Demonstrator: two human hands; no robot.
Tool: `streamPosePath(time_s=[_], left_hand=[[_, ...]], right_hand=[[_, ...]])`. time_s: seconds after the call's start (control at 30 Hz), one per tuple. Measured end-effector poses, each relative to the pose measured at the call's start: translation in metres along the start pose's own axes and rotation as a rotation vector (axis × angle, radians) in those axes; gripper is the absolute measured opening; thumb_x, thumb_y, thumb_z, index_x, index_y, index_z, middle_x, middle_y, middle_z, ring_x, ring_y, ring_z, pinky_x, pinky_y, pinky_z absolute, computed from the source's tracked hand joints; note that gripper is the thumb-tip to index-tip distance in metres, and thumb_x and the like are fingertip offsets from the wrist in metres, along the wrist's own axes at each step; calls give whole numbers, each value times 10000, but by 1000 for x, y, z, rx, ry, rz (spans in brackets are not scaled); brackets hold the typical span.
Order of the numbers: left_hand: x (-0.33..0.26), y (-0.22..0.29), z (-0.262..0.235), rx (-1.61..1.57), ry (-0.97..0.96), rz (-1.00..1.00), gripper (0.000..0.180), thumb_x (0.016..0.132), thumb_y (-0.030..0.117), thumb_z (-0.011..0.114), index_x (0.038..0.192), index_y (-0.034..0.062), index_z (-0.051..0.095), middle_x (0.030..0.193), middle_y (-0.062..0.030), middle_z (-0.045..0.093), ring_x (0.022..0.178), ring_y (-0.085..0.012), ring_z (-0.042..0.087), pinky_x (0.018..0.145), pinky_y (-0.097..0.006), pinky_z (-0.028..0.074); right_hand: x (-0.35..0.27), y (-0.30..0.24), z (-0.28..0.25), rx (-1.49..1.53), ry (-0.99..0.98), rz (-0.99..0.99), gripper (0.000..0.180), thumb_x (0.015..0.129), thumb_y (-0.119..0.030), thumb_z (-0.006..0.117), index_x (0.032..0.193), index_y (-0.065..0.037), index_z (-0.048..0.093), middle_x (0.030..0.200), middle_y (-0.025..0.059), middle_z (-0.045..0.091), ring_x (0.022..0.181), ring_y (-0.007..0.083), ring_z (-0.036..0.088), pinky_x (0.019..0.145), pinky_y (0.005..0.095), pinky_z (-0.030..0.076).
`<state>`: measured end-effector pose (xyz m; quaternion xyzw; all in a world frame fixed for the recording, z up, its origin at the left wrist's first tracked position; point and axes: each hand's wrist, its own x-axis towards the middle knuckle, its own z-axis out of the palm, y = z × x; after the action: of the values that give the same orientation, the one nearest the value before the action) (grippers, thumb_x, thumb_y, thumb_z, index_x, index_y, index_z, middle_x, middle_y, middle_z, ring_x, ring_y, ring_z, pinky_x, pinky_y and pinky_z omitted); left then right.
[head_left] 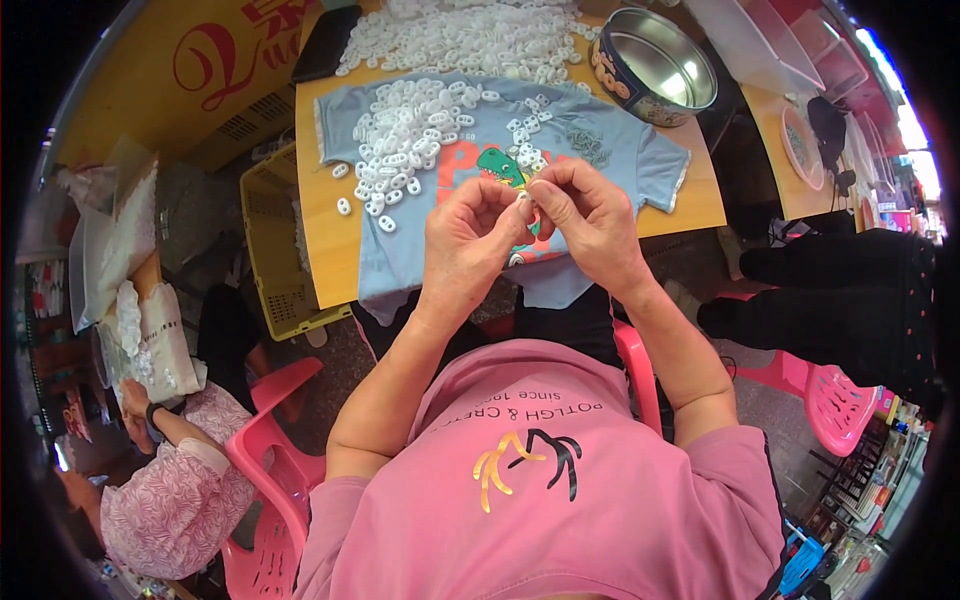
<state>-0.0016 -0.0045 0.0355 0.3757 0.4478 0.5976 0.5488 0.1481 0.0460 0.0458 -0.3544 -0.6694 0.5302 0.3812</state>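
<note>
White pieces (410,130) lie heaped on a blue shirt (400,260). Above it, left hand (467,240) and right hand (597,218) pinch a tiny part (524,198); a slip could lose it among grey bits (588,146).

Heaped white plastic pieces (460,40) and a yellow crate (283,310) suggest a small workshop.

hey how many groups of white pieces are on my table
3: a large heap at the far side of the table, a smaller heap on the left half of the blue shirt, and a small cluster near its middle. The left hand and right hand may hide more.
</note>
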Motion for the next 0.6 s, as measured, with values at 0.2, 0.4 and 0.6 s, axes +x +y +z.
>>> streamPosePath(time_s=[0.2, 0.4, 0.6], left_hand=[[3, 4, -1, 44, -9, 4, 137, 903, 99, 655, 918, -15, 581, 799, -33, 652, 704, -70, 626, 612, -206, 502], [5, 1, -5, 76, -13, -5, 136, 900, 101, 657, 908, -11, 582, 787, -25, 653, 703, -56, 613, 612, -203, 493], [4, 2, -2, 65, -12, 11, 130, 900, 103, 658, 903, -3, 584, 774, -6, 642, 692, -31, 582, 589, -191, 465]], right_hand=[[-1, 1, 2, 151, 44, 69, 151, 976, -128, 550, 990, 21, 566, 785, 35, 612, 626, 66, 543, 571, 207, 456], [-2, 0, 4, 164, 50, 81, 170, 977, -152, 555, 994, 16, 569, 783, 32, 610, 621, 68, 546, 565, 208, 455], [-2, 3, 3, 165, 49, 101, 169, 977, -158, 555, 994, 9, 572, 794, 32, 619, 622, 67, 547, 563, 207, 456]])
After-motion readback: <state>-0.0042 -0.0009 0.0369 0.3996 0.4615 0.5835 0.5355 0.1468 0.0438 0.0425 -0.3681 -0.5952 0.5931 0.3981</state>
